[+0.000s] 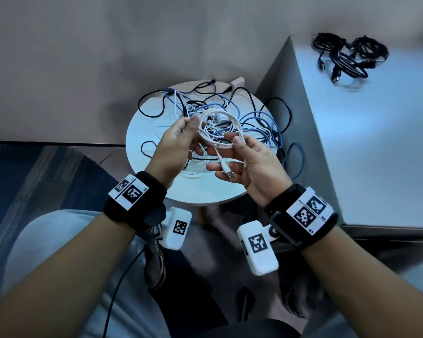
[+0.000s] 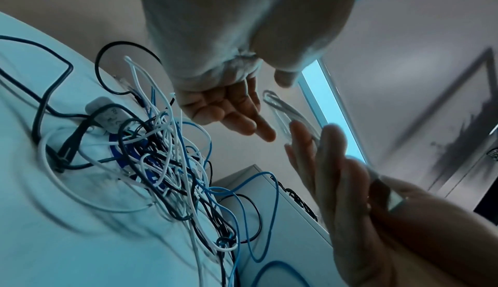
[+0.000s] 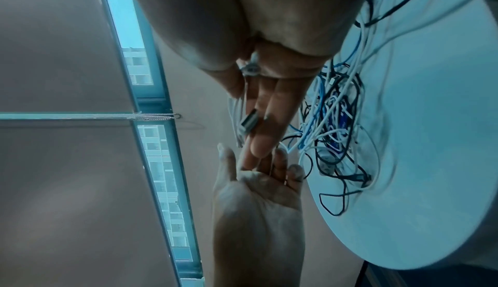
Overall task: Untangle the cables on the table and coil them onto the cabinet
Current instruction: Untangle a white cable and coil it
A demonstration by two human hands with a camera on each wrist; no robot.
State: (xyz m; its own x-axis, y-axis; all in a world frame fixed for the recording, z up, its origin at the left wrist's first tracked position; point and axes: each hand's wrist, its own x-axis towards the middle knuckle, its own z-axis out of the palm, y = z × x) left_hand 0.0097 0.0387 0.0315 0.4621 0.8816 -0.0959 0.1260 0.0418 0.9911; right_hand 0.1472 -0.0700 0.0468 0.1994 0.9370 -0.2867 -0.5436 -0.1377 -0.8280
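A white cable (image 1: 220,128) is wound into a loop and held above the round white table (image 1: 200,191). My left hand (image 1: 193,132) pinches the loop's left side between thumb and fingers. My right hand (image 1: 230,154) pinches the loop's lower right under its thumb, and the cable's USB plug (image 1: 230,174) hangs across the fingers. A tangle of black, blue and white cables (image 1: 259,123) lies on the table below. In the right wrist view the plug (image 3: 249,121) lies against my right fingers (image 3: 269,121). The grey cabinet (image 1: 376,142) stands to the right.
Several coiled black cables (image 1: 347,57) lie on the cabinet's top at the far end. A white adapter (image 2: 105,110) sits in the tangle. Blue and black loops hang over the table's right edge beside the cabinet. My legs and a shoe are below the table's near edge.
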